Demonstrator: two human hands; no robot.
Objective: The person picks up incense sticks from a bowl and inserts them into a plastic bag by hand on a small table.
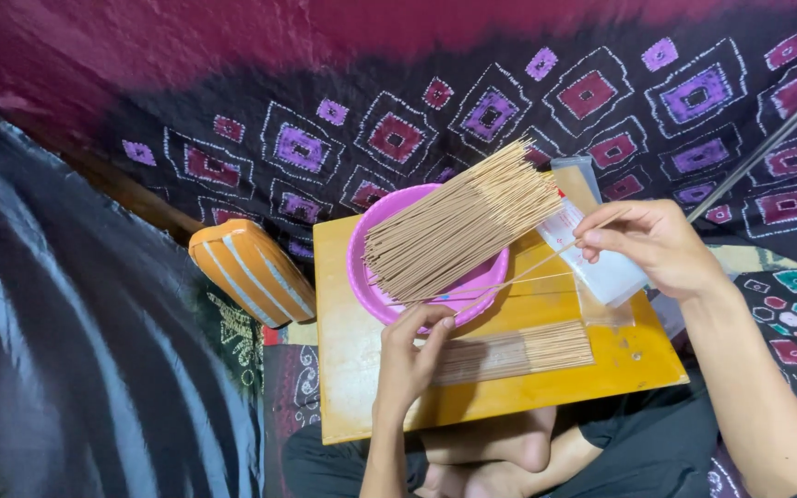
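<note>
Orange striped case (251,269) sits just left of our yellow bench (352,369). Left hand (410,355) pinches one end of a few thin sticks (509,277); flat stick row (518,352) lies on the bench beside it. Big stick bundle (461,221) rests across the pink bowl (366,277). Right hand (652,242) pinches the sticks' far end, over a clear packet (601,267).

This was a home floor workspace: a dark patterned cloth with purple and red diamonds (509,111) hung behind, and a low yellow wooden board (362,369) rested over the person's crossed legs, beside an orange striped cushion (251,267).
</note>
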